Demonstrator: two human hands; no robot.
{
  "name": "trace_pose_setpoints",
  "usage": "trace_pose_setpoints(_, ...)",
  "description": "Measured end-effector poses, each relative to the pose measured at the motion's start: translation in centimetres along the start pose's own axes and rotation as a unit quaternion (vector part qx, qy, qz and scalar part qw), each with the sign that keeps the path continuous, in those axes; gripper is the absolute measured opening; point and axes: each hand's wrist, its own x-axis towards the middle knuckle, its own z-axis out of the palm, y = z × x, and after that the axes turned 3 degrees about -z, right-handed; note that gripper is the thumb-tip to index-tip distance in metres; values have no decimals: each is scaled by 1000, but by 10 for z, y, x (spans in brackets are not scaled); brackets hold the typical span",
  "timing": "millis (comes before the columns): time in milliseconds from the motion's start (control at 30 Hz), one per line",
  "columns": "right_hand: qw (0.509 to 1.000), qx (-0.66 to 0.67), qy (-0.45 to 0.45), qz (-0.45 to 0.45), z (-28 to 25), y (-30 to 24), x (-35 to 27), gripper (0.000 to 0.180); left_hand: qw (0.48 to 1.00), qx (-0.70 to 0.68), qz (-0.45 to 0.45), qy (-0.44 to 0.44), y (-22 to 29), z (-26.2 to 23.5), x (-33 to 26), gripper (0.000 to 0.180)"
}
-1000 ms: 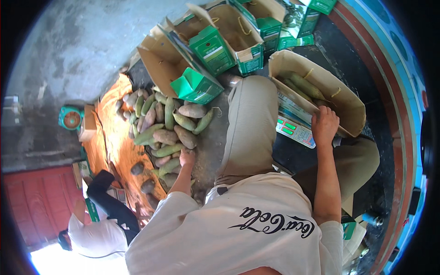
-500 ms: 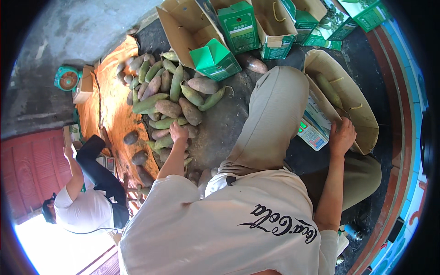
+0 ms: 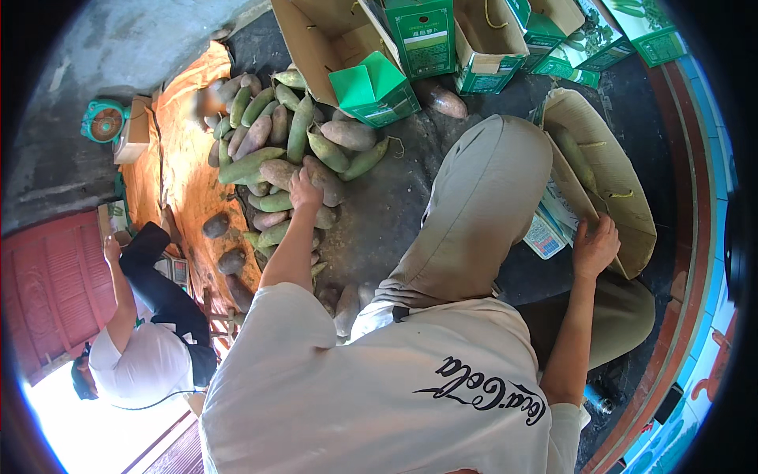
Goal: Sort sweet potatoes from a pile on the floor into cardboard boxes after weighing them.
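My left hand point(image 3: 305, 191) reaches into a heap of green and reddish-brown radishes. Its fingers are stretched out against a thick reddish-brown radish point(image 3: 325, 182), and the thumb is hard to see. A long green radish point(image 3: 245, 167) lies to the left of the hand. On the right side, my right hand point(image 3: 596, 248) grips the near wall of an open cardboard box point(image 3: 636, 229), fingers curled over its edge. Inside that box lies a green radish point(image 3: 575, 158). A scale with a keypad point(image 3: 545, 235) shows partly between the box and my knee.
Open green-and-brown cartons point(image 3: 377, 87) stand along the far side, a reddish radish point(image 3: 444, 99) beside them. An orange sheet point(image 3: 185, 170) lies left of the heap. Another person point(image 3: 146, 355) sits at the lower left. A teal fan-like device point(image 3: 105, 121) is at the far left.
My left hand has moved farther up the heap, from a green radish to the reddish-brown one. My right hand stays on the box wall. The whole view has shifted slightly.
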Motion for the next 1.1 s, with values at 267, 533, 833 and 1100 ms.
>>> trace_pose_setpoints(267,1000,0,-13,1,-1,-2,0,29,999,-14,17,-34,34,-1,54,73)
trace_pose_setpoints(533,999,-12,-25,18,-4,-4,2,29,973,186,78,-110,58,-11,88,73)
trace_pose_setpoints(833,999,-8,-33,27,-3,-5,3,30,943,284,81,-153,56,-12,104,62)
trace_pose_setpoints(1100,999,-11,-26,29,-4,-6,4,30,918,352,80,-164,52,-38,64,33)
